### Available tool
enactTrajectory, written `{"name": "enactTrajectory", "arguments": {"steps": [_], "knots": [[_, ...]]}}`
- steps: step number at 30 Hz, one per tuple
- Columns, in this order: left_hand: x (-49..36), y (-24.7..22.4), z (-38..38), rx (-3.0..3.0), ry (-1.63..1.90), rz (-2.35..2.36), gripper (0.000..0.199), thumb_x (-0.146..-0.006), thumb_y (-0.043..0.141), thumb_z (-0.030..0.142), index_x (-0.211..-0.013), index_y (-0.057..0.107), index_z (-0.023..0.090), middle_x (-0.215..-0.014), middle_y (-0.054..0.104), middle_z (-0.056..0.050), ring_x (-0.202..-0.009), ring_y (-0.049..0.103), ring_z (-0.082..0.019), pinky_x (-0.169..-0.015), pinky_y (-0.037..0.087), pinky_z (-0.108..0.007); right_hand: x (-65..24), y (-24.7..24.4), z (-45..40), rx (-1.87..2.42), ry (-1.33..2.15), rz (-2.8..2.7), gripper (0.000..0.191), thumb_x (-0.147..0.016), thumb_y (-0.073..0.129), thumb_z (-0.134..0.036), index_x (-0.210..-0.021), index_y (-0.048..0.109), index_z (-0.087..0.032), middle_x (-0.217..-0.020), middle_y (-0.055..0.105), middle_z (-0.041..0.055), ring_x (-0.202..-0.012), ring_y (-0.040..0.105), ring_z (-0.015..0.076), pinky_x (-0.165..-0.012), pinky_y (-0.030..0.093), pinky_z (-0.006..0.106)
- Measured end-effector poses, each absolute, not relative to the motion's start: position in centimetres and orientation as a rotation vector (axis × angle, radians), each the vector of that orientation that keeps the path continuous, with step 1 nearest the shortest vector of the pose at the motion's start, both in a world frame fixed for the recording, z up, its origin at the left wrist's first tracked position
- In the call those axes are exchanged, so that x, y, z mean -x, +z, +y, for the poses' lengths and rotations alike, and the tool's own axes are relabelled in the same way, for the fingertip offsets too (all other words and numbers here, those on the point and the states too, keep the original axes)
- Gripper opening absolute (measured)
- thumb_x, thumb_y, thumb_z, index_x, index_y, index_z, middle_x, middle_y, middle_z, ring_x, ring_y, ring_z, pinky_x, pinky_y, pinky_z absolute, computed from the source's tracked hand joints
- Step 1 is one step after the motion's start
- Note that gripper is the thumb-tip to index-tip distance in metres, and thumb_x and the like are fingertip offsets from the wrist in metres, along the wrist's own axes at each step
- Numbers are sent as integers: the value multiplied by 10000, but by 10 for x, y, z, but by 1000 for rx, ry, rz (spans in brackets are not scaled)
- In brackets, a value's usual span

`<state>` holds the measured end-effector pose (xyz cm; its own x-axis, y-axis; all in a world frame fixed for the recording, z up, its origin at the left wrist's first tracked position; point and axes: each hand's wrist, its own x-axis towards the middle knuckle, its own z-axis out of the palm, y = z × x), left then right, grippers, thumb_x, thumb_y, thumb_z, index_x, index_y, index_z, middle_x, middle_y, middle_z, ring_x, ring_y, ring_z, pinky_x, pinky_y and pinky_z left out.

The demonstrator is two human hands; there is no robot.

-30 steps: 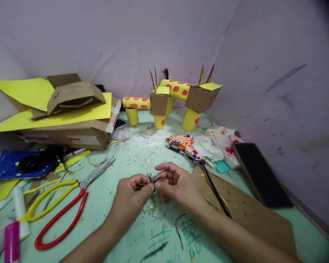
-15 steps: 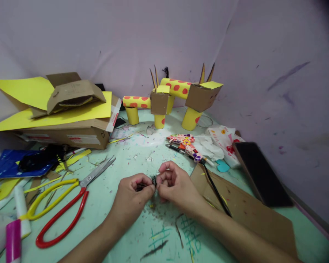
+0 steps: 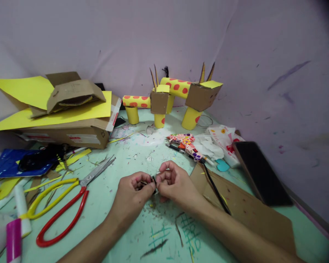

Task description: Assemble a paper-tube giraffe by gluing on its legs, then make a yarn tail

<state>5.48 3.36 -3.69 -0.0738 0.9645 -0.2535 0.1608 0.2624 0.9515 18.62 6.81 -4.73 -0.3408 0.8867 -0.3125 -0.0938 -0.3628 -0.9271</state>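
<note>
Between my two hands is a small bunch of black yarn [image 3: 153, 179], mostly covered by the fingers. My left hand [image 3: 135, 190] pinches it between thumb and forefinger, with dark strands showing inside the curled fingers. Thumb and fingers of my right hand [image 3: 171, 182] close on the yarn's other side, the remaining fingers curled above. Both hands are held low over the middle of the green table [image 3: 120, 219]. Scissors [image 3: 83, 188] with one yellow and one red handle lie, blades apart, to the left of my left hand.
Two spotted cardboard animals [image 3: 159, 102] stand at the back. Left are a cardboard box [image 3: 98, 137] under yellow sheets, black yarn on a blue packet [image 3: 1, 164], and a glue stick [image 3: 13, 237]. Right are a glue gun [image 3: 190, 146], a phone [image 3: 260, 175] and a cardboard sheet [image 3: 257, 223].
The black yarn between my fingertips has shifted slightly, and my left fingers have moved a little around it. Everything else stays in place.
</note>
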Motion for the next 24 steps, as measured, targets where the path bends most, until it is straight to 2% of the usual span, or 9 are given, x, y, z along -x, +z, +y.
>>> {"name": "enactTrajectory", "arguments": {"steps": [5, 10, 15, 18, 21, 24], "knots": [[-55, -39, 35, -1166, 967, 1536, 98, -655, 569, 221, -593, 562, 145, -532, 514, 30, -467, 377, -63, -425, 277, -176, -187, -51, 67, 1126, 1788, -1156, 351, -506, 561, -104, -800, 410, -219, -569, 563, -113, -371, 423, 39, -374, 376, 166], [-55, -41, 35, -1125, 948, 1565, 78, -689, 536, 233, -638, 532, 173, -417, 399, 82, -352, 282, -47, -354, 192, -176, -187, -53, 68, 1140, 1766, -1150, 335, -505, 545, -98, -798, 430, -212, -575, 543, -109, -381, 400, 33, -366, 384, 159], [-56, -38, 36, -1074, 998, 1559, 96, -680, 563, 255, -630, 517, 187, -373, 385, 91, -322, 290, -53, -334, 180, -177, -188, -51, 68, 1185, 1785, -1152, 337, -490, 536, -103, -817, 527, -184, -563, 522, -89, -408, 414, 48, -368, 409, 174], [-56, -37, 35, -1068, 1004, 1553, 111, -695, 563, 277, -646, 518, 189, -369, 388, 91, -324, 303, -58, -335, 186, -177, -189, -51, 68, 1234, 1775, -1208, 222, -507, 512, -127, -710, 591, -168, -511, 501, -76, -406, 423, 55, -375, 408, 183], [-57, -38, 36, -1103, 973, 1546, 121, -716, 555, 293, -669, 523, 186, -390, 392, 92, -329, 299, -53, -339, 194, -176, -190, -50, 68, 1253, 1776, -1223, 103, -517, 503, -149, -575, 586, -169, -450, 484, -70, -396, 424, 56, -388, 411, 188], [-57, -38, 36, -1124, 950, 1526, 147, -731, 557, 308, -675, 521, 177, -421, 395, 91, -341, 297, -44, -348, 209, -173, -191, -48, 68, 1215, 1833, -1141, 69, -510, 517, -164, -549, 573, -172, -415, 467, -77, -390, 410, 59, -395, 442, 204]]}}
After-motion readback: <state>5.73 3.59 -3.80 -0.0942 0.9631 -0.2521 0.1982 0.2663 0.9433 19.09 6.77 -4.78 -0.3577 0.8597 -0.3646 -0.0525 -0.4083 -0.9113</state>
